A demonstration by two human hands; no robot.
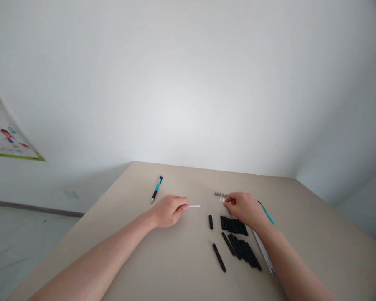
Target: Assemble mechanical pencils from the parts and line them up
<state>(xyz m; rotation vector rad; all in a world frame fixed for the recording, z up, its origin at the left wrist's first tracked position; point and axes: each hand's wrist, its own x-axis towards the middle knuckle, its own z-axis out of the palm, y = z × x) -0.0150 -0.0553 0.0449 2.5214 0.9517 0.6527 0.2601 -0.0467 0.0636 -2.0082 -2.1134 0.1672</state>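
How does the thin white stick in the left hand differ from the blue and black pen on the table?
The white stick is plain and very thin; the pen is thicker, black with a blue middle. The left hand holds the white stick by one end; the pen lies untouched. The white stick points to the right; the pen lies slanted. Both are straight and slim.

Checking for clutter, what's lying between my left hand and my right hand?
Head view: only the white rod in the left hand juts toward the right hand; otherwise bare table.
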